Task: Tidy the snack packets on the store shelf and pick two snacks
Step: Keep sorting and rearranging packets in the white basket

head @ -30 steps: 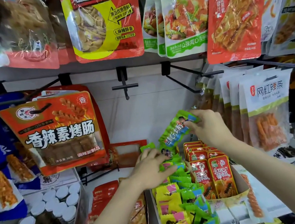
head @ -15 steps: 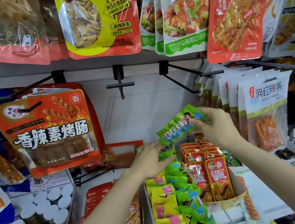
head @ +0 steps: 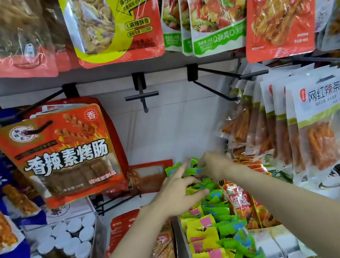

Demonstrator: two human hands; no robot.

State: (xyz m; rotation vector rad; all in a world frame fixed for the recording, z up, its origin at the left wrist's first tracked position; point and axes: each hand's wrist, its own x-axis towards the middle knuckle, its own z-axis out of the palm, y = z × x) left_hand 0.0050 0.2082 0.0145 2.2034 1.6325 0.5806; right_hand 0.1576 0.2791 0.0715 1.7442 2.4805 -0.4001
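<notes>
A display box (head: 181, 249) on the lower shelf holds rows of small snack packets: green ones (head: 220, 211), yellow ones with pink labels (head: 201, 236) and red ones (head: 238, 202) to their right. My left hand (head: 177, 195) lies with spread fingers on top of the green row near its back end. My right hand (head: 214, 164) reaches down to the very back of that row, its fingertips pinching a green snack packet (head: 197, 169) that sits low among the others. My right palm hides most of that packet.
A large orange-red packet (head: 59, 157) hangs at the left and white packets (head: 321, 120) hang at the right. Bare black hooks (head: 141, 95) jut out above my hands. White-lidded jars (head: 66, 237) fill a bin at lower left. More bags (head: 114, 20) hang overhead.
My right hand has lowered the green packet from mid-air down into the back of the green row. My left hand has slid forward and spread over the green packets.
</notes>
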